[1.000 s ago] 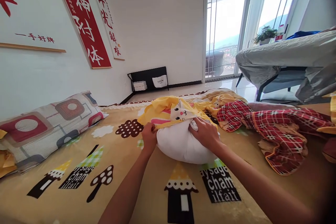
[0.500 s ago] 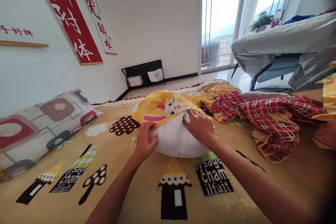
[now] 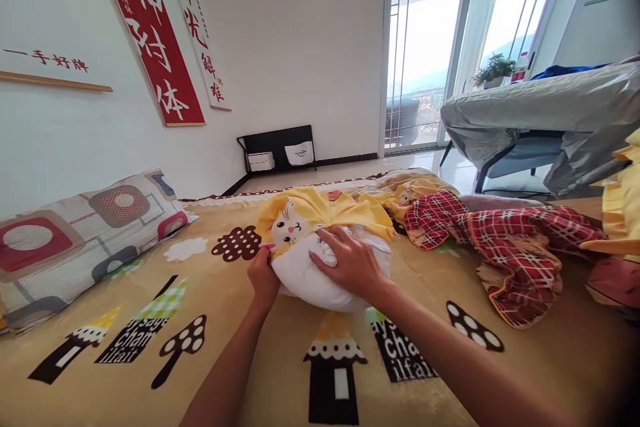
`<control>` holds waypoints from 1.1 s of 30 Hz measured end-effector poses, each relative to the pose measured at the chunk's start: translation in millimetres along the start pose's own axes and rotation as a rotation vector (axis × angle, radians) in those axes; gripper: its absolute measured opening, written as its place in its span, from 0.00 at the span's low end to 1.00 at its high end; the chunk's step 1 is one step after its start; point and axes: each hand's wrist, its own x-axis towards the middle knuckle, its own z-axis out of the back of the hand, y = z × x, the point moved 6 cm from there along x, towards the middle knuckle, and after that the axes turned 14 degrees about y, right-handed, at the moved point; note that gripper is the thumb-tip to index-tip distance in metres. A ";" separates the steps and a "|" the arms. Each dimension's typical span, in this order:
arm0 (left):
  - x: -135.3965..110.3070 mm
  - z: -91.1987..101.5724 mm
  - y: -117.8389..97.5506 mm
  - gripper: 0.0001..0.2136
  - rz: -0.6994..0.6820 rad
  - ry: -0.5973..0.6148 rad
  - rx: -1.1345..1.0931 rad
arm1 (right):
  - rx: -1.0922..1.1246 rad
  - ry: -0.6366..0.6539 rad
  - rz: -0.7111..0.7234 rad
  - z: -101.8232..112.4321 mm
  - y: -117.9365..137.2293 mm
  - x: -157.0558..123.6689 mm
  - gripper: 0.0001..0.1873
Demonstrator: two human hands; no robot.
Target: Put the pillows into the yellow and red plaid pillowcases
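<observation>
A plump white pillow insert [image 3: 313, 287] rests on the bedspread, partly inside a yellow pillow cover [image 3: 350, 207] with a white animal face and pink ears. The cover lies over its far side, while the near side is bare. My left hand [image 3: 264, 273] is closed on the cover's edge at the left, beside a pink ear. On top of the insert lies my right hand [image 3: 350, 260], its thumb and fingers around a bunched fold of the white cloth near the cover's edge.
The bed has a tan patterned bedspread [image 3: 240, 373]. A patterned pillow [image 3: 100, 233] lies left. To the right are a red plaid cloth [image 3: 520, 240] and yellow fabric [image 3: 623, 193]. Beyond stand a covered table [image 3: 530, 100], a chair [image 3: 525, 153] and a low black rack [image 3: 275, 143].
My left hand has moved slightly left and down, closing on the cover's edge. My right hand has shifted left over the insert. The printed face has turned and moved left.
</observation>
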 end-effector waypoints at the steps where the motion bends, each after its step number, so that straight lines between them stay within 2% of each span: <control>1: 1.1 2.6 7.6 0.05 0.030 -0.009 -0.003 | 0.042 -0.018 0.066 0.5 0.0 -2.1 0.27; 4: 1.3 10.7 27.8 0.04 0.107 0.013 0.005 | 0.082 -0.065 0.221 -2.0 -6.1 -12.9 0.32; 7: -6.1 18.9 36.3 0.04 0.120 0.101 0.021 | -0.008 -0.148 0.287 -10.3 -16.8 -31.4 0.32; 10: -17.3 28.3 33.5 0.04 0.094 0.300 0.103 | -0.100 -0.246 0.284 -20.4 -28.9 -55.6 0.31; 13: -28.7 43.7 22.7 0.03 0.050 0.543 0.225 | -0.121 -0.339 0.189 -28.1 -41.3 -79.1 0.35; 14: -31.5 51.8 14.4 0.04 0.012 0.577 0.248 | -0.120 -0.342 0.165 -31.4 -42.6 -84.8 0.36; 16: -34.4 70.8 -13.0 0.07 -0.107 0.542 0.256 | -0.115 -0.303 0.156 -39.6 -38.3 -91.5 0.37; 18: -34.7 87.7 -54.3 0.10 -0.274 0.418 0.214 | -0.118 -0.258 0.166 -47.0 -26.7 -93.4 0.37; 20: -32.7 92.4 -101.0 0.10 -0.459 0.349 0.162 | -0.126 -0.226 0.178 -52.1 -11.9 -92.6 0.37; 23: -18.0 71.1 -152.9 0.16 -0.629 0.431 0.211 | -0.113 -0.188 0.246 -57.0 9.2 -90.7 0.40; 25: -1.5 48.3 -165.3 0.17 -0.647 0.512 0.302 | -0.094 -0.169 0.283 -58.8 15.9 -89.6 0.41; 29: 27.4 12.0 -153.5 0.09 -0.548 0.597 0.431 | -0.071 -0.100 0.302 -59.9 11.4 -81.4 0.39; 31: 34.5 6.0 -146.8 0.07 -0.498 0.589 0.424 | -0.050 -0.064 0.300 -56.8 6.6 -72.9 0.37; 33: 39.5 9.1 -143.7 0.07 -0.422 0.564 0.377 | -0.016 -0.023 0.279 -52.3 3.2 -61.0 0.34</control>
